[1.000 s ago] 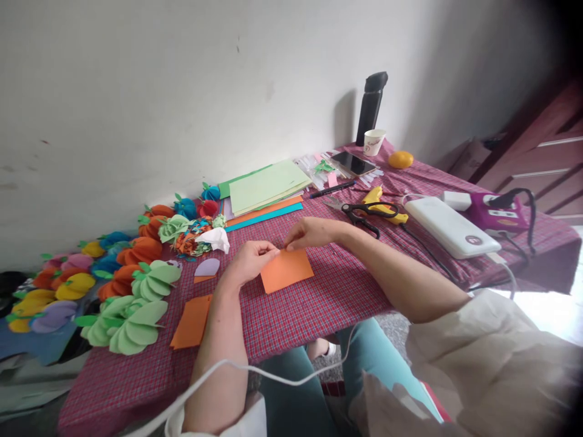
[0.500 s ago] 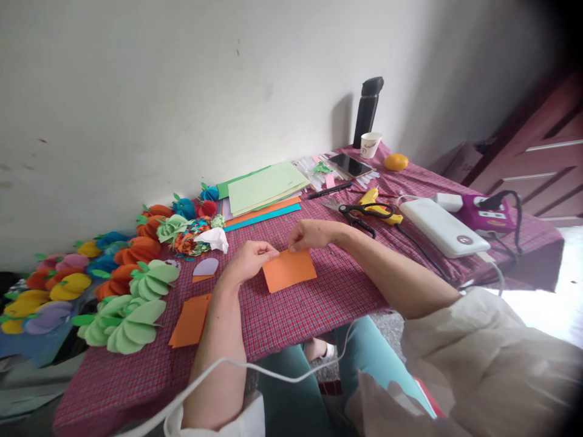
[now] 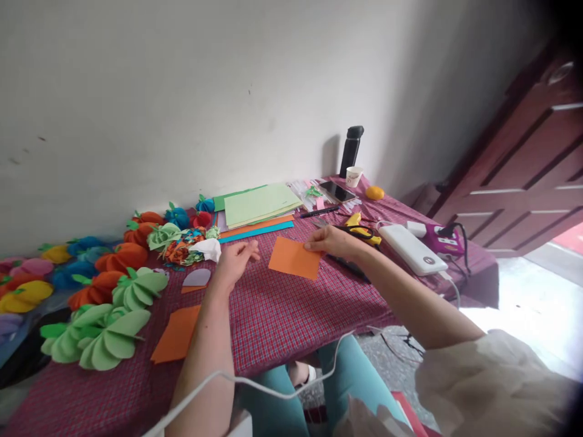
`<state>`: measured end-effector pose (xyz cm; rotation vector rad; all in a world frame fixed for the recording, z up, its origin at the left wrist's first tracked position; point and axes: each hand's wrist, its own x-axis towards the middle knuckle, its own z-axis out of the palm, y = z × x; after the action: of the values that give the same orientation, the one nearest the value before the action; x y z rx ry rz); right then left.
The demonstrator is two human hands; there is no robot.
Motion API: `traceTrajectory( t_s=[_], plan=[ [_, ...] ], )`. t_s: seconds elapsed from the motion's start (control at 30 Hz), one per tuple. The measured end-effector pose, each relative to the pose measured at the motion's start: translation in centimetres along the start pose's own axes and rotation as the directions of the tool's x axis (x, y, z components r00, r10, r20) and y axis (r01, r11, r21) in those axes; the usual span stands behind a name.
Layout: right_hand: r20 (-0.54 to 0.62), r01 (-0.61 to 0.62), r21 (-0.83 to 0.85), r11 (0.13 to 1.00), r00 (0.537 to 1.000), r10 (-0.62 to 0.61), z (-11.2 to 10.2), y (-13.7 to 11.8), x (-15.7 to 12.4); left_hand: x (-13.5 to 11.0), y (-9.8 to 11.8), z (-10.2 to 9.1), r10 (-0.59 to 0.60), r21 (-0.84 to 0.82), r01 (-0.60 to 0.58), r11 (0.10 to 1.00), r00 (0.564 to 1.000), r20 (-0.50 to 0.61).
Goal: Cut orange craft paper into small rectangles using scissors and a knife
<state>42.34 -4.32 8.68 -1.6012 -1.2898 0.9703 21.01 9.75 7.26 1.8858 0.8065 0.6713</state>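
Observation:
My right hand pinches the right corner of an orange paper rectangle and holds it just above the red checked tablecloth. To the left of the paper, my left hand has let go of it; its fingers are loosely curled and hold nothing. Scissors with black handles lie just behind my right hand, over a yellow glue gun.
Paper pumpkins in green, orange, blue and yellow crowd the left. More orange sheets lie near the front edge, a coloured paper stack at the back. A white power bank, phone, cup, black bottle and an orange sit to the right.
My left hand released the orange paper and drew back left. My right hand lifted the paper to the right. The view tilted up and turned right.

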Motion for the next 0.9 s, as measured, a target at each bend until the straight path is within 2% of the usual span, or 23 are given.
traceTrajectory(
  t_s=[0.03,0.1,0.13,0.27,0.4,0.63,0.77,0.83,0.9],
  plan=[
    [-0.067,-0.013,0.041,0.999,0.998,0.015,0.7,0.2,-0.4,-0.1,0.2,0.5,-0.001,-0.086,0.005,0.996,0.999,0.051],
    [-0.11,-0.033,0.114,0.993,0.993,0.046,2.5,0.6,-1.0,-0.5,0.5,1.6,0.024,-0.226,0.025,0.974,0.976,0.215],
    [-0.131,-0.032,0.143,0.989,0.99,0.051,3.4,0.8,-1.2,-0.6,0.6,2.0,0.021,-0.247,0.044,0.968,0.966,0.256],
    [-0.105,-0.022,0.247,0.969,0.993,0.05,6.0,1.6,-1.4,-0.7,0.1,2.4,-0.059,-0.229,0.113,0.967,0.972,0.229],
    [-0.076,-0.06,0.224,0.973,0.994,0.079,6.8,1.9,-2.4,-0.5,-0.6,1.8,-0.098,-0.133,0.131,0.982,0.969,0.227],
    [-0.078,-0.1,0.051,0.994,0.992,0.104,8.4,2.4,-5.8,-0.6,-1.4,2.8,0.004,0.146,-0.048,0.988,0.959,0.285],
    [0.033,-0.069,-0.168,0.983,0.997,0.076,8.4,1.9,-7.4,-0.6,-1.2,3.2,0.07,0.265,-0.162,0.95,0.942,0.328],
    [0.017,-0.045,-0.335,0.941,0.998,0.054,8.1,1.5,-8.0,-0.6,-0.8,3.1,0.132,0.3,-0.22,0.928,0.949,0.287],
    [-0.051,0.003,-0.478,0.878,0.998,-0.031,7.6,1.2,-8.4,-0.6,-0.2,2.8,0.211,0.339,-0.264,0.903,0.96,0.184]
  ],
)
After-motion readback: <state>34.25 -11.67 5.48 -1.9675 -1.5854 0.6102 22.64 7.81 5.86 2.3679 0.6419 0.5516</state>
